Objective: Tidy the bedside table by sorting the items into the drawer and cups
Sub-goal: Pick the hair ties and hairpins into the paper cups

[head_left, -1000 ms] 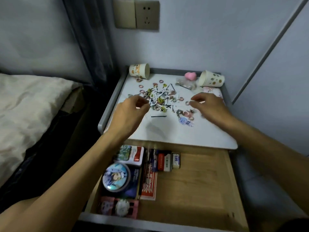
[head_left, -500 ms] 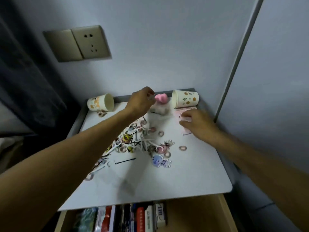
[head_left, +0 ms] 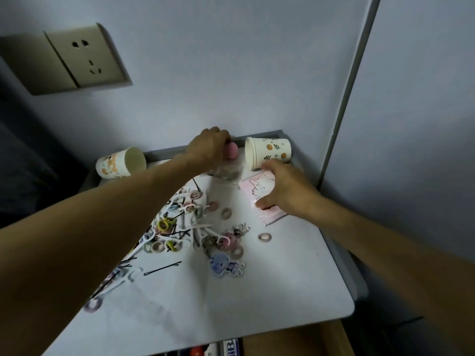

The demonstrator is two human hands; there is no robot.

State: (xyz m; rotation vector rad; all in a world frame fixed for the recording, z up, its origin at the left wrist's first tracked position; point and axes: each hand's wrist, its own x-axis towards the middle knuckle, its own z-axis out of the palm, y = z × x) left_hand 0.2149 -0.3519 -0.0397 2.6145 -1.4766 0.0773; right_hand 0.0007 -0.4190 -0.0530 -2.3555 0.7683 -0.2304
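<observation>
My left hand [head_left: 209, 147] reaches to the back of the white tabletop [head_left: 282, 283] and grips a pink heart-shaped object [head_left: 231, 153]. My right hand [head_left: 285, 191] lies on a pink packet with a cat drawing [head_left: 259, 187], thumb at its near edge. Two paper cups lie on their sides at the back: one on the left [head_left: 120, 163], one with orange dots on the right [head_left: 267, 152]. A heap of hair ties, black bobby pins and white floss picks [head_left: 177, 227] covers the middle. The open drawer [head_left: 290, 340] shows at the bottom edge.
A clear small bag [head_left: 227, 173] lies under my left hand. A blue cartoon keychain [head_left: 223, 264] and a loose hair tie [head_left: 264, 237] lie nearer me. A grey raised rim [head_left: 257, 136] borders the table at the wall. A wall socket [head_left: 82, 57] hangs above.
The view tilted up from the drawer to the table's back. My left hand went from the heap to the pink heart and closed on it. My right hand moved onto the pink packet.
</observation>
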